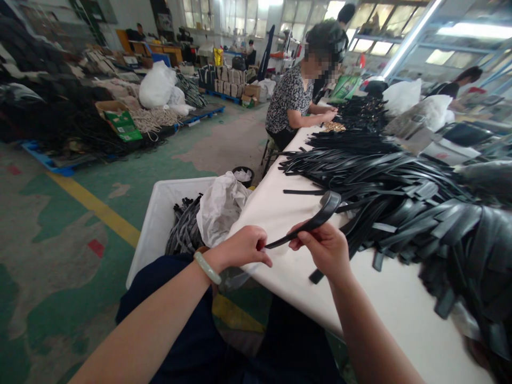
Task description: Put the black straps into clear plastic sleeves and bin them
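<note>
A black strap (320,214) stretches between my two hands above the near edge of the white table (264,208); its far part curls over in a loop. My left hand (245,246), with a pale green bangle at the wrist, is closed on the strap's near end. Farther along, my right hand (325,246) pinches the same strap between thumb and fingers. To the right lies a large heap of black straps (400,186), some hanging toward me. One loose strap end shows below my right hand.
Beside my left arm stands a white bin (154,218) with dark straps (186,226) and a white plastic bag (222,205). A co-worker (294,96) sits farther along the table's left side. Pallets of material (120,117) stand on the floor at the left.
</note>
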`<state>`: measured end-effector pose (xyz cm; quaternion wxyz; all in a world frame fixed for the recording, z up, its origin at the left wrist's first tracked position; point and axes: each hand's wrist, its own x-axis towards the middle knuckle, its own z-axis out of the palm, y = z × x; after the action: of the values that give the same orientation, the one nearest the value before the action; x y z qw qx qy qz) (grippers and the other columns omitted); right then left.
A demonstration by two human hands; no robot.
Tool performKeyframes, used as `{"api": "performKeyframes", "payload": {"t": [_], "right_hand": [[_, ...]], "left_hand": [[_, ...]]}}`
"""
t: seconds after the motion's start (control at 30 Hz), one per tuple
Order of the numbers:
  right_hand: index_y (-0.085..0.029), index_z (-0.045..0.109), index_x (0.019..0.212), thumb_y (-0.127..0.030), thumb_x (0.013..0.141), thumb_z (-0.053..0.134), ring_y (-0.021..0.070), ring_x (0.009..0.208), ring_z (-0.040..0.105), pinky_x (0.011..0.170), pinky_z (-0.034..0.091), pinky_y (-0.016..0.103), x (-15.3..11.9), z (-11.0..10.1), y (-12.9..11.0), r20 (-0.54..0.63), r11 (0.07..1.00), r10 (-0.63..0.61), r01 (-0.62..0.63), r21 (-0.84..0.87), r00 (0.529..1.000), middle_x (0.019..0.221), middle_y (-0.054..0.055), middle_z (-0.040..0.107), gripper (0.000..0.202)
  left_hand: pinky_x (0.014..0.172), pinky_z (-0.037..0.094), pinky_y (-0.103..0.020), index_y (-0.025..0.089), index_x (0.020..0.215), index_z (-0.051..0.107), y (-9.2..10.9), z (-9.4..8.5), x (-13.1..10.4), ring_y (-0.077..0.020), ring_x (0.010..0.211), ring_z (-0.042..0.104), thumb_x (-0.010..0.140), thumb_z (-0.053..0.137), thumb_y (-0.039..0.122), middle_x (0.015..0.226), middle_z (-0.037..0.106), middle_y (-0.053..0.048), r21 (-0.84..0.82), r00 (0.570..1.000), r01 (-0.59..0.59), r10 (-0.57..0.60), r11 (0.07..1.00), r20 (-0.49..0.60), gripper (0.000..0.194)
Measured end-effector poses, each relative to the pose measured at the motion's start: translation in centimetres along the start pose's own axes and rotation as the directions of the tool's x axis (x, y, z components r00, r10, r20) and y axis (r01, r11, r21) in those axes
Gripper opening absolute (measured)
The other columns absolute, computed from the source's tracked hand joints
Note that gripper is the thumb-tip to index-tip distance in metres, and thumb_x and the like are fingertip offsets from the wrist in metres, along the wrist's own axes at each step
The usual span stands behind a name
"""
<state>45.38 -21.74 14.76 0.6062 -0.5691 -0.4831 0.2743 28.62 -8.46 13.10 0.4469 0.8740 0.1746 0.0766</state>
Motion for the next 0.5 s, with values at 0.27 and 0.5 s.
{"api": "performKeyframes", "payload": {"t": [0.27, 0.5], "right_hand": [[-0.016, 0.066, 0.090, -0.025, 0.086, 0.065, 0.0155, 0.057, 0.067, 0.054, 0.059, 0.028, 0.05, 0.21, 0.30, 0.018, 0.999, -0.007, 0.006, 0.052, 1.000, 0.067, 0.003, 0.071, 0.010], [-0.017, 0.066, 0.093, -0.025, 0.086, 0.065, 0.0154, 0.058, 0.068, 0.054, 0.058, 0.027, -0.16, 0.01, 0.59, -0.004, 0.999, -0.011, 0.011, 0.050, 1.000, 0.067, 0.002, 0.071, 0.011]], "left_hand": [[0.053, 0.027, -0.022, 0.015, 0.059, 0.052, 0.11, -0.13, 0.00, -0.0091, 0.057, 0.039, 0.055, 0.085, 0.041, 0.059, 0.047, 0.007, 0.001, 1.000, 0.006, -0.006, 1.000, 0.029, 0.042], [0.052, 0.027, -0.022, 0.015, 0.060, 0.052, -0.18, -0.14, -0.06, -0.0096, 0.058, 0.043, 0.054, 0.085, 0.038, 0.061, 0.049, 0.006, -0.052, 0.999, 0.047, -0.045, 0.998, 0.030, 0.041]]}}
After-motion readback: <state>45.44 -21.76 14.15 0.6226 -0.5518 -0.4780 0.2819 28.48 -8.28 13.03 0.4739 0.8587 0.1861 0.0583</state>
